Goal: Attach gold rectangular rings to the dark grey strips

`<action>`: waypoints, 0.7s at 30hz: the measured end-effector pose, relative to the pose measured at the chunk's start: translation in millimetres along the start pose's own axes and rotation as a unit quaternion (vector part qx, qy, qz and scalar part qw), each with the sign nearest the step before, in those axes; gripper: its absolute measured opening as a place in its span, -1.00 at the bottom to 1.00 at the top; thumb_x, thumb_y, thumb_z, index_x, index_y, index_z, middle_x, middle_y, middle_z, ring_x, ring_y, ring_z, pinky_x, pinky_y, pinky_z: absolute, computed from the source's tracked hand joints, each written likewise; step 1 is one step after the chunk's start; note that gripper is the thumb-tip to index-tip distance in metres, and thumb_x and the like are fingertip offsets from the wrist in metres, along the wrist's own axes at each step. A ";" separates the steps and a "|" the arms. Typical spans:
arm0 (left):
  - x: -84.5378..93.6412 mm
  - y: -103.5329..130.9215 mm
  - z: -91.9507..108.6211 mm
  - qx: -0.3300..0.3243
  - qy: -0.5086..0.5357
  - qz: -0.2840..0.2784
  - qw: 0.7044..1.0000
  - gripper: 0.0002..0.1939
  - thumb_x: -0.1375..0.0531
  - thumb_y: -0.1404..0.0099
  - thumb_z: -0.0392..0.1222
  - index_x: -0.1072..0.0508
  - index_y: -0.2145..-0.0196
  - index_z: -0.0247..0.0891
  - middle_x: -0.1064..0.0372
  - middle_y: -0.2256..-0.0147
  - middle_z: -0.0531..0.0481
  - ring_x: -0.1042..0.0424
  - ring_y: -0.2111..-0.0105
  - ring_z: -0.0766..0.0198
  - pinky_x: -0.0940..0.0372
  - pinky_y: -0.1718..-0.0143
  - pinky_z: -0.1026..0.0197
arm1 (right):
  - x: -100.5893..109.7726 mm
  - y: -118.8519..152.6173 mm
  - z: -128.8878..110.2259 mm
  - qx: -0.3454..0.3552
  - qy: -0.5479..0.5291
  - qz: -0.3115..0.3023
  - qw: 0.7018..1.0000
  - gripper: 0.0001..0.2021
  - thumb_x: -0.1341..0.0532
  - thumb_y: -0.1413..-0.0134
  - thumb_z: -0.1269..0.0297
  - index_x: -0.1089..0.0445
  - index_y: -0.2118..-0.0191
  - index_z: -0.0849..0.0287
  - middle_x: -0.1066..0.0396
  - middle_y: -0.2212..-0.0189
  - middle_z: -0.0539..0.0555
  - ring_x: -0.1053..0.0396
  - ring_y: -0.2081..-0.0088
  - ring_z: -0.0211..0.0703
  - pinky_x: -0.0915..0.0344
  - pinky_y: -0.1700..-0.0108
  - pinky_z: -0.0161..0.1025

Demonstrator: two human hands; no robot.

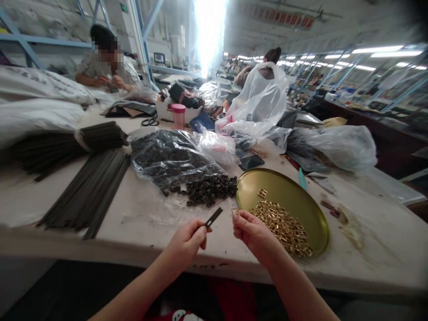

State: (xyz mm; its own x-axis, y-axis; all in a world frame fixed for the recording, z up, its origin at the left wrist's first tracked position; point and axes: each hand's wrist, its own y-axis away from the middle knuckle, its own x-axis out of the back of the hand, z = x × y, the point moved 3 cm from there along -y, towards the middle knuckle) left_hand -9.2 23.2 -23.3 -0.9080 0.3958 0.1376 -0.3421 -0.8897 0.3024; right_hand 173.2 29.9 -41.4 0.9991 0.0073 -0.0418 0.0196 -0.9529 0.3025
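Between the thumb and fingers of my left hand point(189, 236) is a short dark strap point(214, 216), its free end pointing up and right. My right hand point(248, 228) pinches a small gold buckle point(235, 211), a little apart from the strap's tip. Beside my right hand lies a round gold tray point(316, 209) with a heap of gold buckles point(284, 229) on it. Beyond my hands, small black loops point(210, 189) spill out of a clear plastic bag point(170, 156) full of dark pieces.
Long dark strips point(90, 191) lie at left, near a tied bundle point(67, 145). Farther back are scissors point(150, 121), a pink-lidded jar point(178, 117), a phone point(252, 162) and plastic bags point(257, 98). A person point(107, 62) sits across at the left; another sits behind the bags.
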 end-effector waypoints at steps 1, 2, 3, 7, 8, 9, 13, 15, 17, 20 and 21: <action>1.8 0.3 2.0 -0.013 0.001 0.011 1.000 -0.74 0.02 -0.17 -0.02 -0.28 0.44 -0.27 -0.14 0.61 0.15 -0.04 0.64 0.41 0.03 0.61 0.35 | -16.2 8.4 3.8 -0.028 -0.064 -0.028 0.997 -0.70 -0.25 0.19 0.05 -0.20 0.51 0.17 -0.10 0.65 -0.13 -0.04 0.61 -0.38 -0.05 0.52 -0.39; 3.5 0.7 2.5 -0.024 0.001 0.016 1.000 -0.73 0.00 -0.17 -0.01 -0.29 0.43 -0.27 -0.15 0.60 0.15 -0.07 0.62 0.41 0.01 0.59 0.36 | -30.7 15.8 7.2 -0.054 -0.119 -0.052 0.990 -0.69 -0.29 0.22 0.08 -0.22 0.52 0.18 -0.10 0.66 -0.14 -0.03 0.61 -0.40 -0.02 0.53 -0.41; 4.8 1.3 1.7 -0.032 0.001 0.015 0.999 -0.73 -0.02 -0.16 0.00 -0.30 0.44 -0.28 -0.16 0.59 0.14 -0.09 0.60 0.40 0.00 0.58 0.36 | -43.0 22.2 10.3 -0.074 -0.156 -0.073 0.982 -0.69 -0.32 0.24 0.10 -0.24 0.52 0.20 -0.11 0.66 -0.14 -0.02 0.62 -0.42 0.00 0.54 -0.42; 7.9 7.7 -7.6 -0.013 -0.012 -0.003 1.000 -0.79 -0.07 -0.13 -0.07 -0.28 0.51 -0.27 -0.13 0.61 0.18 -0.08 0.60 0.42 -0.02 0.55 0.36 | -70.0 37.9 19.6 -0.103 -0.181 -0.121 0.971 -0.72 -0.32 0.21 0.12 -0.30 0.51 0.23 -0.13 0.69 -0.13 -0.01 0.63 -0.43 0.04 0.56 -0.43; 8.5 10.0 -9.5 -0.005 -0.013 -0.003 1.000 -0.80 -0.08 -0.12 -0.09 -0.27 0.53 -0.27 -0.11 0.62 0.19 -0.07 0.60 0.42 -0.01 0.56 0.36 | -72.2 40.0 21.1 -0.105 -0.178 -0.124 0.971 -0.73 -0.31 0.19 0.12 -0.31 0.50 0.23 -0.13 0.68 -0.13 -0.02 0.63 -0.43 0.02 0.55 -0.43; 8.9 12.1 -10.8 0.001 -0.010 -0.003 1.000 -0.82 -0.08 -0.11 -0.11 -0.26 0.53 -0.27 -0.10 0.63 0.20 -0.06 0.61 0.43 -0.01 0.56 0.37 | -72.9 41.6 21.9 -0.102 -0.170 -0.121 0.973 -0.74 -0.31 0.18 0.13 -0.32 0.48 0.23 -0.16 0.66 -0.12 -0.04 0.62 -0.42 0.00 0.54 -0.42; 7.9 17.2 -12.6 0.008 0.018 -0.018 1.000 -0.81 -0.08 -0.12 -0.10 -0.24 0.53 -0.26 -0.05 0.63 0.21 -0.01 0.63 0.44 0.02 0.58 0.38 | -69.6 44.4 18.0 -0.042 -0.105 -0.063 0.992 -0.71 -0.33 0.21 0.16 -0.34 0.35 0.20 -0.30 0.48 -0.05 -0.19 0.49 -0.35 -0.10 0.47 -0.39; 7.0 17.7 -13.0 0.010 0.025 -0.026 0.999 -0.80 -0.08 -0.13 -0.09 -0.23 0.52 -0.27 -0.04 0.64 0.21 0.01 0.64 0.45 0.04 0.60 0.38 | -69.7 44.9 15.2 -0.009 -0.094 -0.044 0.995 -0.67 -0.35 0.24 0.16 -0.33 0.30 0.18 -0.32 0.46 -0.05 -0.21 0.47 -0.33 -0.12 0.46 -0.39; 7.3 18.4 -13.4 0.007 0.029 -0.033 0.999 -0.80 -0.08 -0.14 -0.08 -0.24 0.51 -0.27 -0.03 0.64 0.21 0.02 0.64 0.45 0.04 0.60 0.38 | -71.6 44.9 14.5 0.013 -0.099 -0.044 0.994 -0.66 -0.35 0.25 0.17 -0.33 0.30 0.17 -0.32 0.51 -0.06 -0.22 0.49 -0.33 -0.12 0.47 -0.38; 12.7 22.4 -13.7 -0.007 0.019 -0.040 0.999 -0.75 -0.02 -0.20 -0.04 -0.27 0.46 -0.28 -0.04 0.63 0.20 -0.01 0.63 0.43 0.01 0.58 0.37 | -72.0 43.8 17.1 0.026 -0.117 -0.021 0.993 -0.69 -0.34 0.23 0.19 -0.34 0.31 0.17 -0.33 0.54 -0.07 -0.22 0.55 -0.35 -0.12 0.52 -0.39; 15.9 24.8 -13.8 -0.014 0.006 -0.038 0.999 -0.74 0.00 -0.21 -0.04 -0.29 0.44 -0.28 -0.07 0.62 0.18 -0.04 0.62 0.42 -0.02 0.56 0.37 | -71.2 43.3 18.3 0.025 -0.132 -0.006 0.991 -0.70 -0.34 0.22 0.20 -0.35 0.31 0.17 -0.33 0.55 -0.07 -0.22 0.56 -0.36 -0.13 0.53 -0.40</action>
State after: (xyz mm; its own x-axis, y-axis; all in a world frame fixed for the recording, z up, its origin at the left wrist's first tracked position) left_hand -35.4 4.4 -26.6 -0.8817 0.4603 0.1039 -0.4171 -0.8632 0.2846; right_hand 102.2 -17.5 -42.7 0.9538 -0.0545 -0.2954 0.0234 -0.9669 0.2541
